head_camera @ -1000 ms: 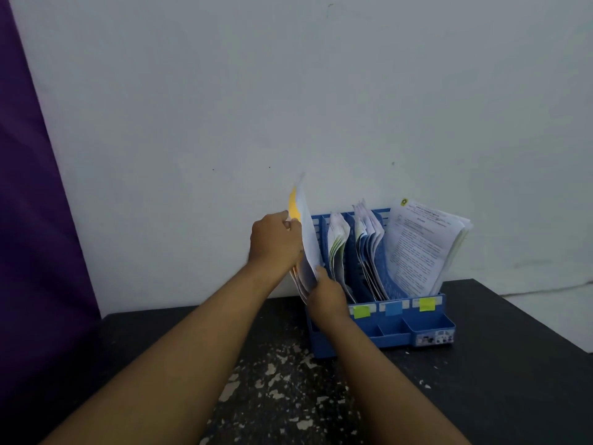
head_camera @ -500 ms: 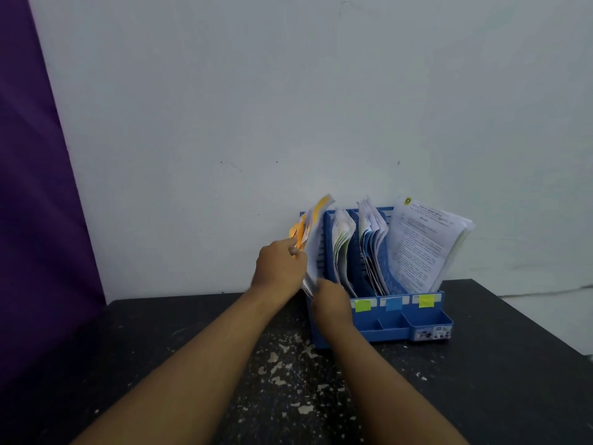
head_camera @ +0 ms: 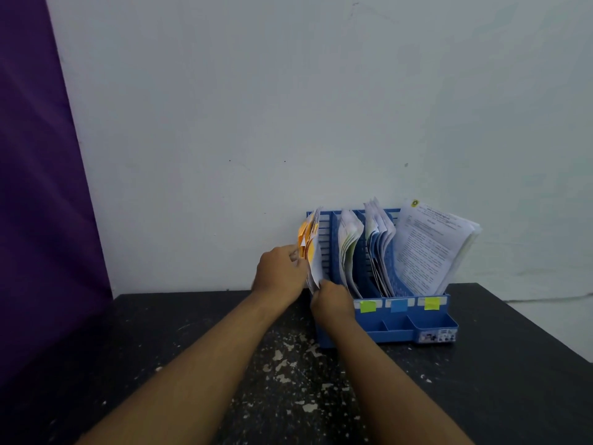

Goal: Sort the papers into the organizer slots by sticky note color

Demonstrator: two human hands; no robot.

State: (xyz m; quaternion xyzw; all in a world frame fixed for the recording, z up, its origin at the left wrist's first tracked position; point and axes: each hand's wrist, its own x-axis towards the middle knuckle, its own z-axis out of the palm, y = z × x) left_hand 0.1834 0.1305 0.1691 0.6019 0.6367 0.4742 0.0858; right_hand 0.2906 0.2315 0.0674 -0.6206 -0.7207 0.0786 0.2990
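A blue desk organizer (head_camera: 398,334) stands on the black, paint-flecked surface (head_camera: 192,348) against the white wall (head_camera: 288,107). It has 4 upright slots, and low on its front a shallow tray divided into 3 small compartments. At the leftmost slot the left hand (head_camera: 279,274) grips the outer edge of a bundle of papers (head_camera: 315,261) bearing orange sticky notes (head_camera: 305,239), fingers curled around it. The right hand (head_camera: 332,303) pinches the bundle's lower corner and hides its bottom, so I cannot tell whether it is seated in the slot. The 2nd slot holds curled sheets (head_camera: 348,248) above a green sticky note (head_camera: 367,306) on the front rail. The 3rd holds fanned sheets (head_camera: 378,239) above a blue sticky note (head_camera: 399,305). The 4th holds a thick printed stack (head_camera: 430,248) leaning right, above a yellow sticky note (head_camera: 432,303). A purple curtain (head_camera: 38,187) hangs at left.
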